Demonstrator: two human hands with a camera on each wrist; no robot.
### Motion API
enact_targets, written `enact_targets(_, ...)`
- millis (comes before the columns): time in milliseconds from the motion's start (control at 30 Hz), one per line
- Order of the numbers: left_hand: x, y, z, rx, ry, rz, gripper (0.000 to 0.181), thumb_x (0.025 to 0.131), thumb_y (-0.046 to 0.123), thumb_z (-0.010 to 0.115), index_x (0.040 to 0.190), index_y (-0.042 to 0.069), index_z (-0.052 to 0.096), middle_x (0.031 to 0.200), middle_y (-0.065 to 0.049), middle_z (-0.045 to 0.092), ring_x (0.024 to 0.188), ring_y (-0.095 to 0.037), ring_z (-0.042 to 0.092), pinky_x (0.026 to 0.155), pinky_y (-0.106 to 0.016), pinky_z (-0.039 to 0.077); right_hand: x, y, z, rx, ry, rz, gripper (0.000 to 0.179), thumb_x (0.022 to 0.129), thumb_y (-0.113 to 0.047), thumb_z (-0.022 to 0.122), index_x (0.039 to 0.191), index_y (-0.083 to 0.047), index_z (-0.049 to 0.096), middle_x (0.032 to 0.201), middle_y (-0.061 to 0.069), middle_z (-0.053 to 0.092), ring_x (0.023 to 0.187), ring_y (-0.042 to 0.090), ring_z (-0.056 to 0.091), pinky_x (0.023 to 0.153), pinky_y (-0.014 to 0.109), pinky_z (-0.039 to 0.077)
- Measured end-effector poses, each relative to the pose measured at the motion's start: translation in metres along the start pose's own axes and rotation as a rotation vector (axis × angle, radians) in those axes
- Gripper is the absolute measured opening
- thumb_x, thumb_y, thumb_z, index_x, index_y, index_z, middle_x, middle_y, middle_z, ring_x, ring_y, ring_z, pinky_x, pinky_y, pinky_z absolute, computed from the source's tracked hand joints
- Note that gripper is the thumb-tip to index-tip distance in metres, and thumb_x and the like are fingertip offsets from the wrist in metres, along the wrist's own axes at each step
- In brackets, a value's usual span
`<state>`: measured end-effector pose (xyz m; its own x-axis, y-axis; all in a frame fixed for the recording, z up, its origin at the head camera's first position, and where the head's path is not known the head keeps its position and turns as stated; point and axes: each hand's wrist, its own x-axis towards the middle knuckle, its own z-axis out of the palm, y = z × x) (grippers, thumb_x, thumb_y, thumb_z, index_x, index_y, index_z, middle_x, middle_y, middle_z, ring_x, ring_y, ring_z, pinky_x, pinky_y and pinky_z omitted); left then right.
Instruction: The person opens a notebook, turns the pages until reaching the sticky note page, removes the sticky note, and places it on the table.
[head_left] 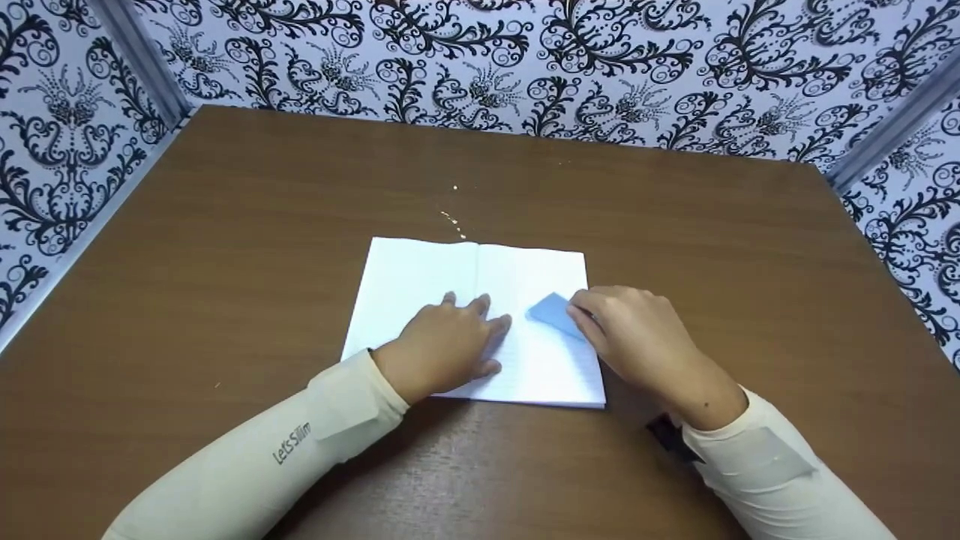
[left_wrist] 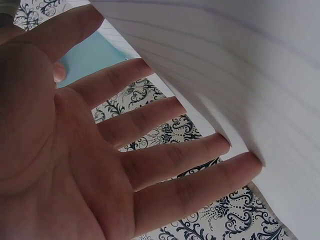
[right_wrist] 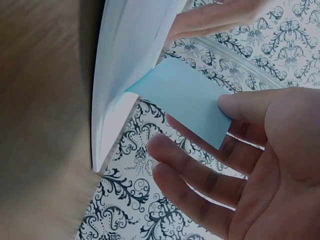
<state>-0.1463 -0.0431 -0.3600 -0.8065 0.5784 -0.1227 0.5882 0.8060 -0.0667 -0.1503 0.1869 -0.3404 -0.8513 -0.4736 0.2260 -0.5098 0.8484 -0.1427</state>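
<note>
An opened notebook (head_left: 420, 270) with lined white pages lies on the wooden table. My left hand (head_left: 454, 341) rests on it near the centre fold, fingers spread; in the left wrist view its straight fingertips (left_wrist: 250, 162) touch the lined page. Over the right-hand page, my right hand (head_left: 634, 334) pinches a light blue sticky note (head_left: 551, 311) between thumb and fingers. The right wrist view shows the sticky note (right_wrist: 180, 95) standing off the page, its far edge at the paper and its near corner under my thumb (right_wrist: 245, 106).
Small pale crumbs (head_left: 452, 220) lie on the brown table (head_left: 262, 225) just beyond the notebook. Black-and-white patterned panels (head_left: 480, 67) stand along the table's back and sides, with grey strips at the corners.
</note>
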Motion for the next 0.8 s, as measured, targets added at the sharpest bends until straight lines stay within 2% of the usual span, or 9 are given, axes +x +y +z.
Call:
enact_targets(133, -0.001, 0.000, 0.000, -0.005, 0.000, 0.002, 0.061, 0.095, 0.052, 0.061, 0.146, 0.021, 0.052, 0.148, -0.016, 0.053, 0.122, -0.049, 0.059, 0.090, -0.054, 0.056, 0.001, 0.002, -0.002, 0.004, 0.020, 0.020, 0.016, 0.098, -0.017, 0.061, 0.087, -0.011, 0.072, 0.077, 0.000, 0.069, 0.067, 0.017, 0.061, 0.061, 0.045, 0.052)
enact_targets(367, -0.003, 0.000, -0.001, -0.030, 0.007, 0.002, 0.060, 0.095, 0.050, 0.062, 0.145, 0.020, 0.053, 0.147, -0.017, 0.053, 0.122, -0.050, 0.059, 0.091, -0.056, 0.055, 0.002, 0.005, -0.005, 0.006, 0.023, 0.051, 0.019, 0.099, -0.017, 0.060, 0.083, -0.010, 0.069, 0.065, -0.001, 0.058, 0.059, 0.015, 0.047, 0.055, 0.034, 0.041)
enact_targets(500, -0.003, -0.001, 0.001, -0.035, 0.019, 0.008, 0.059, 0.094, 0.049, 0.063, 0.144, 0.020, 0.054, 0.146, -0.017, 0.055, 0.120, -0.051, 0.060, 0.090, -0.056, 0.056, 0.002, 0.006, -0.008, 0.012, 0.046, 0.063, 0.018, 0.099, -0.016, 0.060, 0.084, -0.009, 0.068, 0.066, 0.000, 0.058, 0.059, 0.015, 0.047, 0.054, 0.034, 0.039)
enact_targets(667, -0.002, -0.002, 0.001, -0.043, 0.020, 0.017, 0.060, 0.094, 0.049, 0.064, 0.145, 0.019, 0.053, 0.146, -0.018, 0.054, 0.120, -0.050, 0.060, 0.090, -0.056, 0.055, 0.001, 0.008, -0.013, 0.024, 0.064, 0.078, 0.014, 0.099, -0.016, 0.061, 0.094, -0.009, 0.072, 0.076, 0.003, 0.068, 0.062, 0.017, 0.054, 0.055, 0.036, 0.043)
enact_targets(800, -0.001, -0.001, 0.002, -0.044, 0.019, 0.021, 0.060, 0.095, 0.049, 0.063, 0.146, 0.019, 0.053, 0.146, -0.018, 0.054, 0.120, -0.050, 0.060, 0.092, -0.056, 0.054, -0.001, 0.008, -0.018, 0.027, 0.063, 0.091, 0.016, 0.100, -0.017, 0.060, 0.096, -0.008, 0.072, 0.074, 0.003, 0.066, 0.061, 0.016, 0.052, 0.052, 0.032, 0.039)
